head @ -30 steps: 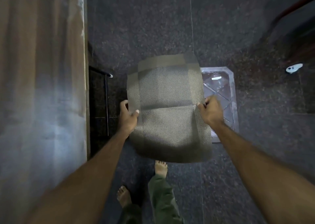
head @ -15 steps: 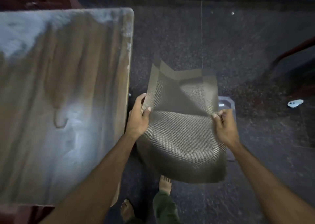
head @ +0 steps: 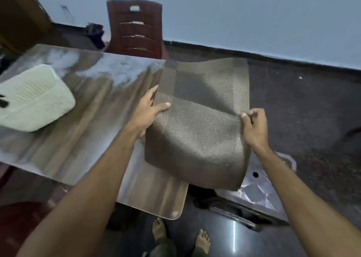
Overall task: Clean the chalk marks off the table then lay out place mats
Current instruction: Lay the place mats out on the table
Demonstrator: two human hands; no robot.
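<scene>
Both hands hold one brown woven place mat [head: 197,124] up in the air, so it can be carried flat to the bench [head: 82,124]. The left hand [head: 146,111] has a tight grip on the mat's 9 o'clock edge, thumb on top. The right hand [head: 254,125] pinches the 3 o'clock edge. The mat sags in the middle (it looks soft and bendy). It hangs over the bench's right edge, half above the dark floor [head: 304,108]. A pale basket [head: 35,98] sits at 9 o'clock, well apart. Between them the bench top is bare, with room for the mat. Whitish smears show near the far edge.
</scene>
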